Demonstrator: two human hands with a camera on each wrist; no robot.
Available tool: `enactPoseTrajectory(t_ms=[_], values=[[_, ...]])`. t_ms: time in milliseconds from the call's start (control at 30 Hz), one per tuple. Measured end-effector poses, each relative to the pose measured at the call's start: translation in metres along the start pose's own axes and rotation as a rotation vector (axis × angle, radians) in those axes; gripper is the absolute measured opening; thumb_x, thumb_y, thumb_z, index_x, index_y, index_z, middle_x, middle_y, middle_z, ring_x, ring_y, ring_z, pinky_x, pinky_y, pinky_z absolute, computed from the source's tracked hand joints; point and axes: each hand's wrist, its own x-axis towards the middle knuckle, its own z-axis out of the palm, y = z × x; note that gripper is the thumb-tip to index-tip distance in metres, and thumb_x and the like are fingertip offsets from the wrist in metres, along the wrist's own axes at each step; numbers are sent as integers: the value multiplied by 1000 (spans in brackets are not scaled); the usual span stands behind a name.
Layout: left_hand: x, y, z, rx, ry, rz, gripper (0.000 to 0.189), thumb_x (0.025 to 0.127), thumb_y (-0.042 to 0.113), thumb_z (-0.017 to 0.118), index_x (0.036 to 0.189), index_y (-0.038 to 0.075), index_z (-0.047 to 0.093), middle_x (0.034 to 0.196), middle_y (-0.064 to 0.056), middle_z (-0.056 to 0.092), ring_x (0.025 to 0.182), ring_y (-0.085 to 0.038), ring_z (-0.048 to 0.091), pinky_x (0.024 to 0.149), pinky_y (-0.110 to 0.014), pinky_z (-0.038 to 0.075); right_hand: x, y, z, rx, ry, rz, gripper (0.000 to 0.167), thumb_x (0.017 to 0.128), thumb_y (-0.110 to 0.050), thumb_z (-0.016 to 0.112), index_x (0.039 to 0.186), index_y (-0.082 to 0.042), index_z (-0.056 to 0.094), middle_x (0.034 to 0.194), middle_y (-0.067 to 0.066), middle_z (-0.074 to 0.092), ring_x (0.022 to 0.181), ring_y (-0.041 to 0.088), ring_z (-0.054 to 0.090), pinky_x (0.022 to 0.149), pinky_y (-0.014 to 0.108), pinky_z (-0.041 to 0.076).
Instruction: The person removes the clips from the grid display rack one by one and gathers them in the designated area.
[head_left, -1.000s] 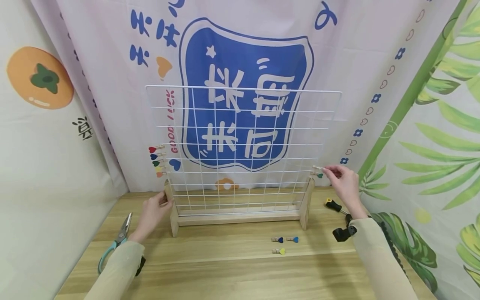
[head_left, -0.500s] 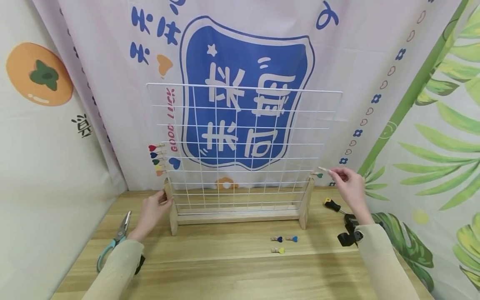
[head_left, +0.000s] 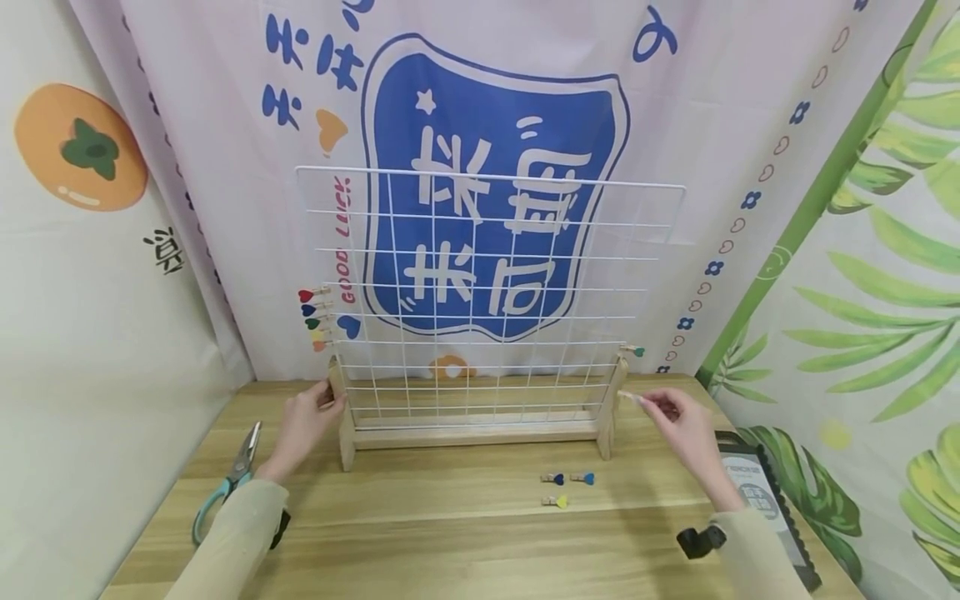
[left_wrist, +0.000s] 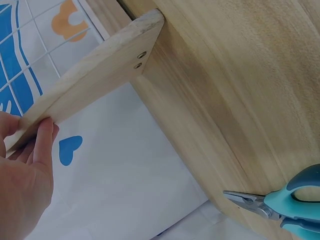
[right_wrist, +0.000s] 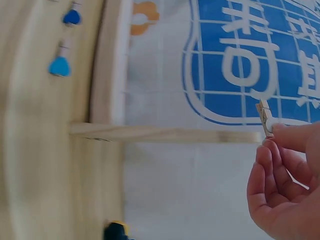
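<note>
My right hand [head_left: 681, 425] pinches a small wooden clothespin [right_wrist: 264, 112] with a whitish decoration between thumb and fingers, beside the right wooden post [head_left: 613, 408]. My left hand [head_left: 306, 421] grips the left post [left_wrist: 100, 75] of the stand, near its upper end. Between the posts a white wire grid [head_left: 491, 176] stands upright. One clothespin with a green heart [head_left: 638, 352] is clipped on the grid's right edge. Several heart clothespins, the top one red [head_left: 305, 296], line its left edge. On the table lie three more: dark blue [head_left: 558, 479], blue [head_left: 588, 478] and yellow [head_left: 561, 502].
Scissors with teal handles [head_left: 206, 510] lie left of my left forearm. A black and yellow tool handle [right_wrist: 116, 230] shows low in the right wrist view. Under my right forearm is a dark-edged flat thing [head_left: 757, 487] with printing. Printed cloth hangs behind the grid.
My right hand pulled the clothespin slightly away from the grid's right edge, then came down beside the right post with it. The left hand has stayed on its post.
</note>
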Motion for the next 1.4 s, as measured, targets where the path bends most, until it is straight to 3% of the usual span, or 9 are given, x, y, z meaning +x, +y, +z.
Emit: enactPoseTrajectory(t_ms=[267, 400, 567, 833, 1400], values=[[1, -1, 0, 3, 2, 5, 27, 95, 4, 60, 117, -11, 62, 115, -34, 67, 104, -46, 69, 84, -50, 60, -38, 11, 27, -32, -97, -12, 7, 86, -8, 75, 91, -4, 73, 81, 5, 71, 68, -8, 54, 59, 15, 53], [1, -1, 0, -2, 3, 5, 27, 94, 4, 60, 117, -11, 62, 115, -34, 67, 104, -47, 69, 84, -49, 60, -52, 14, 39, -7, -176, 28, 7, 85, -7, 75, 90, -4, 73, 80, 4, 71, 67, -6, 55, 60, 15, 53], [0, -2, 0, 1, 11, 8, 26, 94, 3, 60, 115, -12, 63, 113, -34, 67, 102, -46, 69, 83, -49, 60, -65, 19, 50, 15, -301, 76, 5, 85, -9, 75, 88, -7, 72, 81, 2, 72, 67, -5, 55, 62, 14, 53], [0, -2, 1, 9, 13, 6, 27, 94, 4, 60, 116, -11, 63, 113, -34, 68, 103, -46, 69, 83, -50, 60, -78, 29, 60, -3, -478, 26, 7, 88, -15, 73, 87, -8, 71, 82, -2, 70, 68, -7, 52, 60, 14, 48], [1, -2, 1, 17, 11, 13, 25, 94, 5, 61, 114, -11, 63, 112, -33, 68, 103, -46, 69, 83, -51, 60, -82, 31, 67, -38, -562, -21, 7, 87, -13, 74, 86, -7, 71, 81, -3, 66, 67, -6, 48, 58, 14, 44]])
